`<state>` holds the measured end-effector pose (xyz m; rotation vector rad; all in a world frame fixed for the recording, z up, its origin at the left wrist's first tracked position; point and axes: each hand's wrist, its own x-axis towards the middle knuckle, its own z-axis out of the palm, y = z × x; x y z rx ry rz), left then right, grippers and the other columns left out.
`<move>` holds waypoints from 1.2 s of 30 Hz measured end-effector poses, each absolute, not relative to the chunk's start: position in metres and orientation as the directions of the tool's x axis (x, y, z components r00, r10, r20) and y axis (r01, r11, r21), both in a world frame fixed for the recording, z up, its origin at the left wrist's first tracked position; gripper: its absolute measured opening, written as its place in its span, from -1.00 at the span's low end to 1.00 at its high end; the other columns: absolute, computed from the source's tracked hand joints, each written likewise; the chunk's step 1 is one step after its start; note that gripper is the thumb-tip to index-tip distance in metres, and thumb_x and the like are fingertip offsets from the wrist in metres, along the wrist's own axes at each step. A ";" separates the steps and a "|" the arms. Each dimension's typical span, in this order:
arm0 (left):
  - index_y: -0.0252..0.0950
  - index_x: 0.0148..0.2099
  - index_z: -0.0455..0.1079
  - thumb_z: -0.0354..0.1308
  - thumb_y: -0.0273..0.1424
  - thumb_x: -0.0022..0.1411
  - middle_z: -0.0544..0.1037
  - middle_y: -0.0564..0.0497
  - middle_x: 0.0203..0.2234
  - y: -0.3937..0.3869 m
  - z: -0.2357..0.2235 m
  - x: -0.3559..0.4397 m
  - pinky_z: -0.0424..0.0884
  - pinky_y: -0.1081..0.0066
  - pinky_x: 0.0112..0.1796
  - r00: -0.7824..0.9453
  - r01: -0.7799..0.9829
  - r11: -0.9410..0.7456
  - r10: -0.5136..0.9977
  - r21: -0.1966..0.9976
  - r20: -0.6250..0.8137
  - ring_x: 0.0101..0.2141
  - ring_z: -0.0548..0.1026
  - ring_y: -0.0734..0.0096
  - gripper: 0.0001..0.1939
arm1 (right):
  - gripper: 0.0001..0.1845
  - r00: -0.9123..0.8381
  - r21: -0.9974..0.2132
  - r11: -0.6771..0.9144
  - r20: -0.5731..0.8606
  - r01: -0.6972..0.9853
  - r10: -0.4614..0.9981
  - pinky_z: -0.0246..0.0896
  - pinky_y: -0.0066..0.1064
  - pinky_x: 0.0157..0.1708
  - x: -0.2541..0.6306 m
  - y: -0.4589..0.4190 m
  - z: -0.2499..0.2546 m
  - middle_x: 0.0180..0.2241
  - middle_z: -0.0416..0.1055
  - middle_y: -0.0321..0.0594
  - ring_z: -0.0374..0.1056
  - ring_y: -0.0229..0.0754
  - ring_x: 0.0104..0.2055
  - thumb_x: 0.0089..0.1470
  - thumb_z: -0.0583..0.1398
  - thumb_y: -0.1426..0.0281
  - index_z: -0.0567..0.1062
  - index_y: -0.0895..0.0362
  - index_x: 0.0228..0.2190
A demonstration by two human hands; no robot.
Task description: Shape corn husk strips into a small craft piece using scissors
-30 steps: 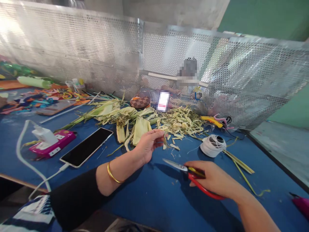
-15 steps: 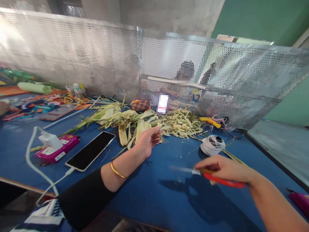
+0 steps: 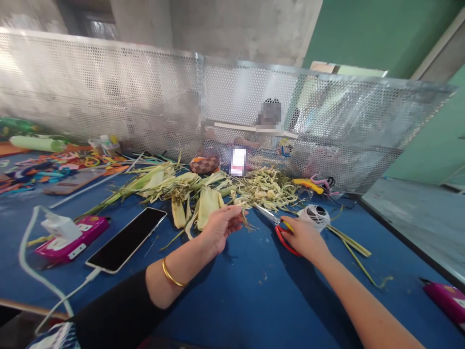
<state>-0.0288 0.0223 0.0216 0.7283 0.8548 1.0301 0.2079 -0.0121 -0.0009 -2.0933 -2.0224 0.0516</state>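
Landmark: black-screened phone. To its right, the left hand pinches a small bundle of thin stalks between thumb and fingers. Farther right, the right hand grips red-handled scissors, blades directed toward the stalks. Pale husks lie beyond the phone and to its right. A magenta power strip sits left of the phone; any marking on it appears too small to read.

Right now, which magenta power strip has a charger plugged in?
The left power strip, beside the smartphone; the right-edge power strip shows nothing plugged in.
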 end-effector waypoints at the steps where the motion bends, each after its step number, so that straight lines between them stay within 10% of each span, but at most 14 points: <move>1: -0.35 -0.36 0.45 0.29 -0.46 0.02 0.60 -0.07 -0.39 0.021 0.021 -0.028 0.38 0.55 -0.48 0.274 -0.404 0.348 0.928 0.846 -0.251 -0.53 0.47 0.58 -0.90 | -0.53 0.043 -0.165 -0.020 0.138 0.986 0.989 0.21 -0.20 -0.12 0.207 -0.015 -0.002 -0.13 0.47 0.06 0.39 0.06 -0.10 0.08 0.10 0.38 0.40 0.19 0.04; 6: -0.32 -0.37 0.42 0.32 -0.44 -0.03 0.61 -0.06 -0.40 0.014 0.020 -0.024 0.38 0.51 -0.43 0.321 -0.360 0.342 0.919 0.868 -0.229 -0.49 0.49 0.51 -0.84 | -0.69 -0.008 -0.150 0.045 0.241 0.988 0.971 0.20 -0.18 -0.08 0.189 -0.028 0.007 -0.17 0.46 0.06 0.37 0.07 -0.09 0.03 0.14 0.42 0.54 0.20 -0.17; 10: -0.32 -0.34 0.43 0.34 -0.40 -0.08 0.59 -0.05 -0.38 0.010 0.017 -0.023 0.35 0.50 -0.38 0.337 -0.333 0.288 0.926 0.898 -0.172 -0.42 0.50 0.48 -0.78 | -0.67 -0.033 -0.795 0.122 0.127 0.594 0.991 0.27 -0.27 -0.12 0.151 -0.031 0.019 -0.23 0.53 -0.14 0.42 -0.07 -0.16 0.10 0.13 0.19 0.54 0.13 -0.22; 13: -0.32 -0.36 0.44 0.37 -0.39 -0.15 0.54 0.03 -0.45 0.010 0.016 -0.023 0.30 0.52 -0.41 0.313 -0.318 0.243 0.939 0.917 -0.140 -0.42 0.47 0.50 -0.75 | -0.68 -0.026 -0.962 0.051 0.045 0.267 0.999 0.32 -0.30 -0.21 0.128 -0.030 0.015 -0.36 0.53 -0.20 0.44 -0.13 -0.28 -0.04 0.25 0.18 0.52 0.15 -0.30; 30: -0.28 -0.57 0.40 0.25 -0.35 0.01 0.35 0.11 -0.72 0.020 0.014 -0.022 0.14 0.50 -0.57 0.457 0.082 -0.178 0.881 0.981 0.122 -0.64 0.26 0.55 -0.82 | -0.80 -0.033 -0.894 0.076 0.069 0.441 0.997 0.19 -0.41 -0.46 0.148 -0.039 0.012 -0.62 0.37 -0.32 0.29 -0.26 -0.54 -0.06 0.19 0.25 0.46 0.12 -0.55; 36: -0.29 -0.55 0.40 0.22 -0.17 0.06 0.44 0.03 -0.65 0.019 0.020 -0.025 0.25 0.48 -0.53 0.532 0.030 0.016 0.846 0.999 -0.030 -0.60 0.38 0.50 -0.69 | -0.77 -0.042 -0.929 0.046 0.033 0.367 0.999 0.21 -0.41 -0.48 0.143 -0.039 0.013 -0.63 0.38 -0.32 0.29 -0.26 -0.56 -0.11 0.20 0.21 0.45 0.13 -0.57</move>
